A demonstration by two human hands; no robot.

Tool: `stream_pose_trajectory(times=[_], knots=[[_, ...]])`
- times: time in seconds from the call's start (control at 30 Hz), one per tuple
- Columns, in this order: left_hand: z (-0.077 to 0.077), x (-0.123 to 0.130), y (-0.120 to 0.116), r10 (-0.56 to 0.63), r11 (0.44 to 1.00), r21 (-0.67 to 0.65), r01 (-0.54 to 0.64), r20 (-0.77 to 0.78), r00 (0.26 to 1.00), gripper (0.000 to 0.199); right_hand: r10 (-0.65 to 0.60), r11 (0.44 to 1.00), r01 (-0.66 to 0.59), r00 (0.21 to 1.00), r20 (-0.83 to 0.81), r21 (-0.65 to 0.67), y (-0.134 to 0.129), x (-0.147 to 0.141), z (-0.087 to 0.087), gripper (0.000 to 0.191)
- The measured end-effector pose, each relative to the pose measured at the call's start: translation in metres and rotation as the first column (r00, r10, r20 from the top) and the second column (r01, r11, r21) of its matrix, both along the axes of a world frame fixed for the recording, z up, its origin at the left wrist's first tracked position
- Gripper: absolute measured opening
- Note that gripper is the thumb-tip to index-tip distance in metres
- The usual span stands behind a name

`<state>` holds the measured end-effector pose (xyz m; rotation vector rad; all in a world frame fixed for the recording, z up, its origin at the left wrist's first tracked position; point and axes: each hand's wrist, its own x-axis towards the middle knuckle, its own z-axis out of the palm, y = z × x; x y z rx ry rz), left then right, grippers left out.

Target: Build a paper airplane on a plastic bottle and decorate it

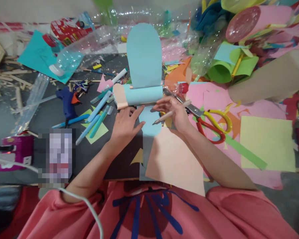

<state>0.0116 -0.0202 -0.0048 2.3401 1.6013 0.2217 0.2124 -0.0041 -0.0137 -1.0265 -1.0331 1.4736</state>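
A light blue paper roll (144,95) with a peach band at its left end lies crosswise in front of me. Behind it rises a rounded light blue paper panel (144,54), and a smaller rounded blue paper piece (150,127) extends on the near side. My left hand (127,124) rests flat at the roll's near edge, thumb and index finger stretched apart. In my right hand (175,113) a pale pencil (168,116) is held between the fingers, its dark tip pointing left over the smaller blue piece. The right fingertips are close to the roll's right end.
Scissors with red and yellow handles (214,126) lie right of my right hand. A peach sheet (176,159) is under my right forearm. Markers (97,113) and a blue glue gun (66,101) lie left. Plastic bottles (72,53) and paper scraps crowd the back.
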Motion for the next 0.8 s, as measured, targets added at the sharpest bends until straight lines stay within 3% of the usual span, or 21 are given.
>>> stream_pose_trajectory(times=[0.13,0.37,0.5,0.8], knots=[[-0.004,-0.003,0.0,0.027,0.999,-0.041,-0.025,0.033,0.999,0.054,-0.025,0.999,0.022,0.994,0.108,0.026,-0.005,0.002,0.004,0.056],[-0.005,-0.006,0.001,0.024,0.995,-0.093,-0.016,0.086,0.996,0.054,0.04,0.997,-0.058,0.953,0.299,0.053,-0.009,-0.004,0.015,0.039],[-0.004,-0.006,0.001,0.026,0.994,-0.109,-0.014,0.109,0.994,0.052,0.078,0.992,-0.109,0.921,0.381,0.059,-0.013,-0.009,0.011,0.031],[-0.003,-0.005,0.001,0.042,0.993,-0.113,-0.029,0.11,0.993,0.052,0.053,0.992,-0.098,0.889,0.456,0.076,-0.019,-0.018,0.007,0.018]])
